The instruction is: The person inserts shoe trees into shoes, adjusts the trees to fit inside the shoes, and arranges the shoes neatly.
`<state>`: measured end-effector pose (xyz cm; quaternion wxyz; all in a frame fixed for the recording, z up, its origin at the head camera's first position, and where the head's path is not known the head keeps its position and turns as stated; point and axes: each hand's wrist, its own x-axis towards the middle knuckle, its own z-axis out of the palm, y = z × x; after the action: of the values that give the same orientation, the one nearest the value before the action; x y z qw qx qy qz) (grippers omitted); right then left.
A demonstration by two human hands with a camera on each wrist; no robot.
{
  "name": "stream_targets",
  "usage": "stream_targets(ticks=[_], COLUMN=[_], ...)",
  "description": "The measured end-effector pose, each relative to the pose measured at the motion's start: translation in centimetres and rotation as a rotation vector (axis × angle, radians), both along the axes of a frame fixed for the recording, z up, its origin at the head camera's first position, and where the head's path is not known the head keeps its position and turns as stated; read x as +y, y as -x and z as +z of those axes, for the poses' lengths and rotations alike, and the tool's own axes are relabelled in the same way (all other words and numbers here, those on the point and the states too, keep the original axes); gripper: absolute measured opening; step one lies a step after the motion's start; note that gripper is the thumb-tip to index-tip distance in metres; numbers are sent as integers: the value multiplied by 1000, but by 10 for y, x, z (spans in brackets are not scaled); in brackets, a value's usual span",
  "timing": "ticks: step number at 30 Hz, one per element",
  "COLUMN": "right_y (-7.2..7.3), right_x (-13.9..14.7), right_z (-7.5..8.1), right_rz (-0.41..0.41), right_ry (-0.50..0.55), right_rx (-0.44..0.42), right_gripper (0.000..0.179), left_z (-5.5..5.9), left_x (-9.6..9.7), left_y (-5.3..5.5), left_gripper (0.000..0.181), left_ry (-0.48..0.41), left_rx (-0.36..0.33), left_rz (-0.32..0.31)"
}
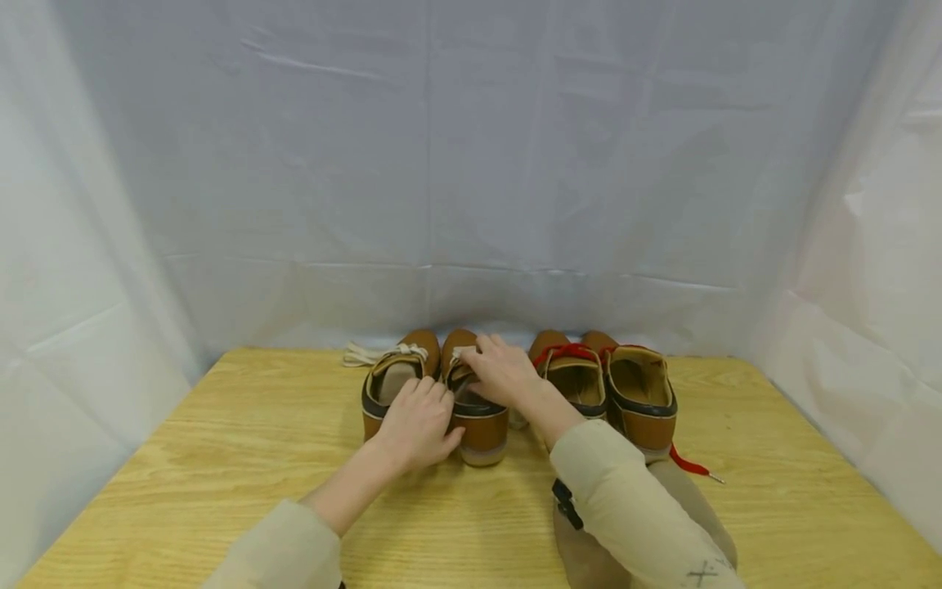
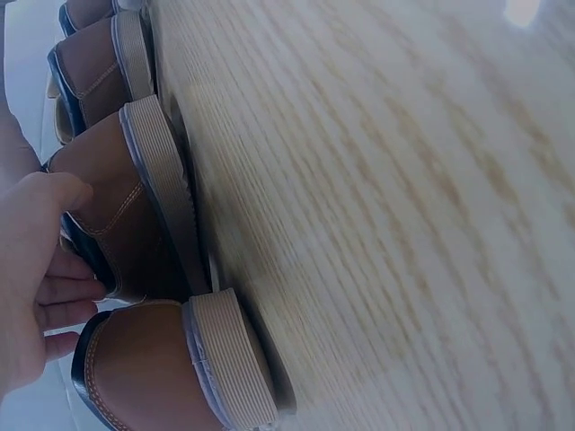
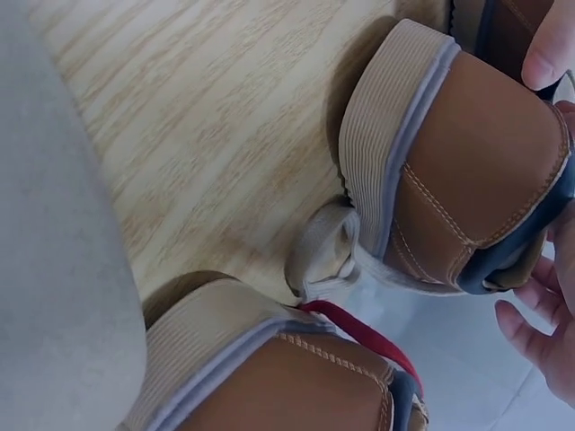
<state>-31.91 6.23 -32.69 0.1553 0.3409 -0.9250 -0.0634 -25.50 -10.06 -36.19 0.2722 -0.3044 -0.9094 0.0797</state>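
Note:
My left hand (image 1: 415, 421) is at the heel of a brown shoe (image 1: 483, 431) with white laces, holding its collar side. In the left wrist view its thumb (image 2: 70, 196) lies on the outside of the heel, fingers at the dark collar. Over the same shoe's tongue and white lace (image 1: 458, 353) reaches my right hand (image 1: 504, 370); its fingertips are partly hidden, so what they pinch is unclear. In the right wrist view that hand (image 3: 559, 305) shows bent fingers beside the collar. The matching shoe (image 1: 374, 419) stands left, partly behind my left hand.
Right of my hands stand two brown shoes (image 1: 642, 421) with red laces (image 1: 570, 352). One red lace end (image 1: 688, 465) trails on the wooden table (image 1: 456, 540). White lace loops (image 1: 359, 355) lie at the left shoe. Grey sheeting (image 1: 441, 164) rises behind.

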Motion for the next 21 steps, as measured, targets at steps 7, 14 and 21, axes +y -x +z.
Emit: stream_targets(ticks=[7,14,21], right_y=[-2,-2,-7], right_x=[3,3,3], right_z=[3,7,10], right_rz=[64,66,31], right_ry=[47,81,34], right_rx=[-10,-2,77], right_gripper=[40,36,36], left_z=[4,6,9], left_x=[3,7,2], left_y=[-1,-1,-1], left_gripper=[42,43,42], left_ry=[17,21,45], left_rx=[26,61,29], left_rz=[-23,-65,-23])
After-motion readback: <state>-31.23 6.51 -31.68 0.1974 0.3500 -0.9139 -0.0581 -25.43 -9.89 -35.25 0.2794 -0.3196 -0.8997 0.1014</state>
